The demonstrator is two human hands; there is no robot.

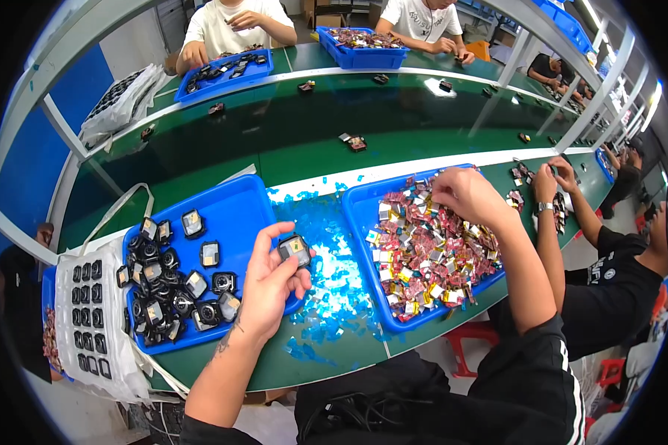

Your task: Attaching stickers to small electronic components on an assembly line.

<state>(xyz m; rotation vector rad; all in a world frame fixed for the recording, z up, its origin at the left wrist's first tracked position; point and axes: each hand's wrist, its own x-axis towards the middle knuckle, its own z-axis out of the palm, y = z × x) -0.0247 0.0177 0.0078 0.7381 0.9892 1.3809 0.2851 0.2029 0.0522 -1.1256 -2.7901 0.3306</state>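
My left hand (269,285) is closed round a small square black casing (295,250) with a grey face, held up between thumb and fingers beside the left blue tray (237,200). In that tray lies a heap of similar black casings (156,285), a few apart from the rest. My right hand (469,194) reaches over the far side of the right blue tray (355,222), its fingers bent down at the heap of small red circuit boards with silver and yellow parts (430,259). Whatever its fingertips grip is hidden.
Bits of blue film (334,274) cover the bench between the trays. A white moulded tray (89,319) of black casings stands at far left. Beyond a white rail, a green conveyor belt (274,141) carries scattered small assemblies. A co-worker's hands (553,182) work close on the right; others sit opposite.
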